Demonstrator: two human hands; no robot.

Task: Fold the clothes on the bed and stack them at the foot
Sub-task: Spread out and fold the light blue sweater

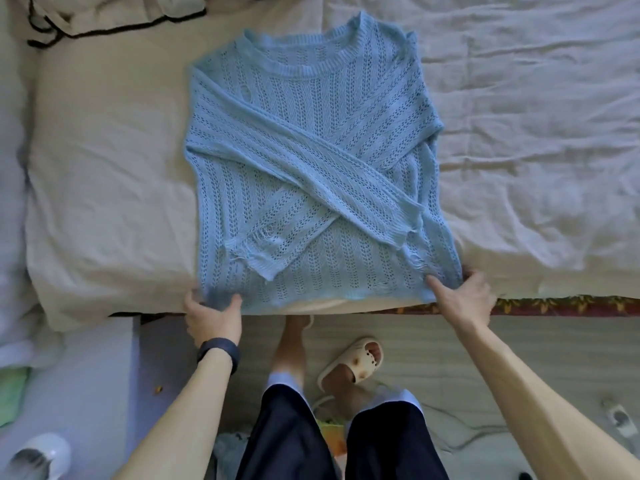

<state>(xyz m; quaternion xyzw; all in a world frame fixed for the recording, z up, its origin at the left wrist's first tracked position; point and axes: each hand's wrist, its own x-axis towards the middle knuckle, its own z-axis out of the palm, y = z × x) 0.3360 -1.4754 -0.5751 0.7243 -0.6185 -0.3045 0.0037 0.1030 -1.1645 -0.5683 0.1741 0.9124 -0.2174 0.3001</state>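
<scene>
**Both hands held the hem corners of the blue sweater**

The blue knit sweater [311,168] lay flat on the bed sheet [536,116], front up, with its neckline at the far end from the fingers and its hem at the near edge of the bed. Both sleeves were folded across the chest and crossed each other, their frayed cuffs ending a little beyond the fingertips.

The left hand [211,317] gripped the hem's left corner. Its thumb [237,301] lay on top of the knit and the other fingers curled round the corner edge. The right hand [467,299] pinched the right corner the same way, thumb pressed on the fabric and fingers wrapped round the outer side of the hem. Between the two hands the hem ran straight along the bed's edge.

A dark wristband [220,353] sat on the left wrist, just behind that hand. Far beyond the left fingers, at the top corner of the bed, lay a rumpled beige garment with black trim [104,15]. Below and between the hands, on the floor, one foot wore a cream slipper [353,362], and dark shorts [391,441] covered the legs.
</scene>
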